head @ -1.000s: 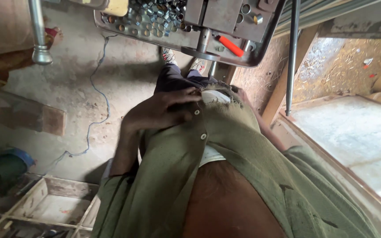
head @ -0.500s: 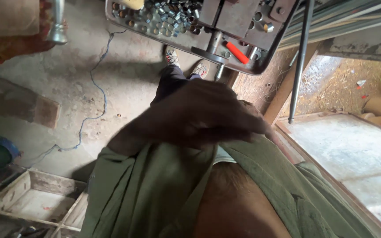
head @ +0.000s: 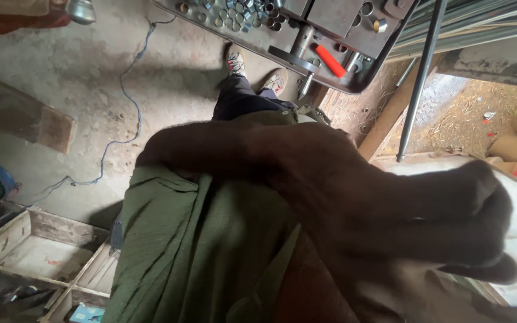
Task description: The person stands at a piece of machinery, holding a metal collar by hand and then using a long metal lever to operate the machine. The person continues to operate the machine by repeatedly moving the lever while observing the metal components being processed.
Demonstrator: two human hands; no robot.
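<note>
Only one hand (head: 426, 221) shows, close under the camera and blurred; which hand it is cannot be told. Its fingers (head: 480, 197) are curled inward, near a fist, and whether they grasp anything cannot be seen. The forearm (head: 222, 149) crosses the person's body over an open olive-green shirt (head: 198, 245), which is the thing nearest the hand. No second hand is visible.

Beyond the shirt, two shoes (head: 257, 70) stand on the concrete floor (head: 151, 72). At the top edge a grey metal machine tray (head: 354, 36) holds many small metal rings, too many to count, and one red-handled lever (head: 330, 61). One dark steel rod (head: 420, 78) leans down to the floor at the right. One blue cable (head: 128, 113) snakes across the floor at the left, beside one wooden plank (head: 25, 119). A wooden compartment box (head: 37, 251) sits in the lower left corner. The arm and hand block most of the right side.

Half a second ago the hand lay against the shirt front near the middle; it has since swung right and nearer the camera, and the view has tilted a little.
</note>
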